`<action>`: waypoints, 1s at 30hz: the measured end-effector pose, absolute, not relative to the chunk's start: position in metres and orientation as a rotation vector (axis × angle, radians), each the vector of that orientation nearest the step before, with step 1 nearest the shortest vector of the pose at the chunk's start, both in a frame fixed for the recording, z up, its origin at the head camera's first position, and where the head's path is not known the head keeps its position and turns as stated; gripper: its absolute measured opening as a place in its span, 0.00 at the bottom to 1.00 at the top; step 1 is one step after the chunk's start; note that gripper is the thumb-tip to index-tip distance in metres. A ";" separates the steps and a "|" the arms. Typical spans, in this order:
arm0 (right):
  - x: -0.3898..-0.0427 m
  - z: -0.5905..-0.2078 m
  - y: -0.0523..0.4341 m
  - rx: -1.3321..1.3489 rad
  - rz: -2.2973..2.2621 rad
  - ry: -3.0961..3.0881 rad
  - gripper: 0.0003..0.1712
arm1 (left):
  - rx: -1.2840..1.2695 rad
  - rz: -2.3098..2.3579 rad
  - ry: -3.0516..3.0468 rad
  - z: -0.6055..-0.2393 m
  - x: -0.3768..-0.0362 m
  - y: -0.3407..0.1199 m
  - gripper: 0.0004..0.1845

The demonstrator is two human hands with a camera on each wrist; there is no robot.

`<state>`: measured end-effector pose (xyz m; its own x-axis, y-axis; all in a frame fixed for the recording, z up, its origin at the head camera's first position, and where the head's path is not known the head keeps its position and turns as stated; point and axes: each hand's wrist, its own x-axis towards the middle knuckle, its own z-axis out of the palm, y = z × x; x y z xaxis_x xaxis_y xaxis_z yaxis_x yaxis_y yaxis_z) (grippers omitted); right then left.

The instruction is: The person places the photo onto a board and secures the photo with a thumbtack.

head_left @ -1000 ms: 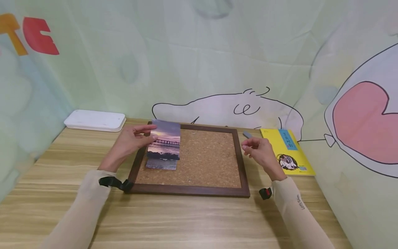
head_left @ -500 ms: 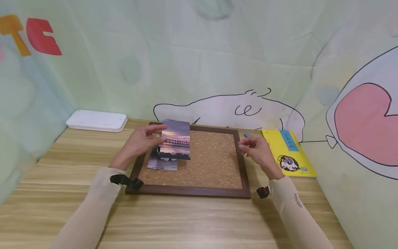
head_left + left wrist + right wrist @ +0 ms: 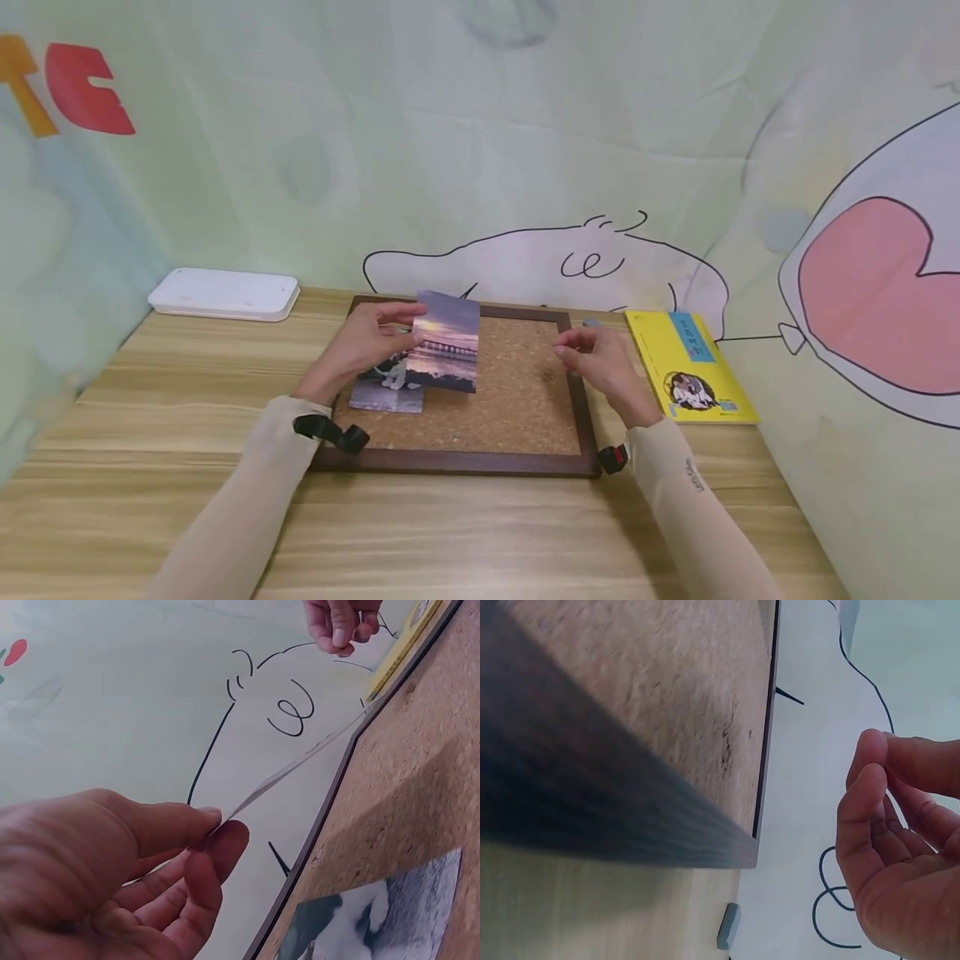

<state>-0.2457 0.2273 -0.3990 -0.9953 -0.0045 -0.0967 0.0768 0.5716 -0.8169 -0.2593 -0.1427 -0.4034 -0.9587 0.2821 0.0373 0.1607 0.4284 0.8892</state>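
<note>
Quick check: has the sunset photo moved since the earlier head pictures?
Yes. In the head view, the sunset photo, pinched in the left hand, has moved right across the board.

The right hand [image 3: 901,859], thumb and fingertips together, hangs apart from the tan cork board [image 3: 671,694] in its dark brown frame [image 3: 622,802]. A small grey block [image 3: 729,926] lies near the frame's corner on the light wood-grain table [image 3: 592,911].
</note>
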 end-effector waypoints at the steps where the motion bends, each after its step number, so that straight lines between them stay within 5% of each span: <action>1: -0.246 -0.399 0.226 0.051 -1.420 2.707 0.11 | 0.397 1.572 2.546 -0.404 -0.260 -0.140 0.27; 30: -0.253 -0.394 0.216 0.028 -1.589 2.609 0.11 | 0.275 1.573 2.411 -0.420 -0.277 -0.081 0.25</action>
<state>-0.2525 0.2164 -0.3935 -0.9961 -0.0295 -0.0835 0.0607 0.4597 -0.8860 -0.2773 -0.0812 -0.4197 -0.9512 0.2906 -0.1041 0.0219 0.3998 0.9163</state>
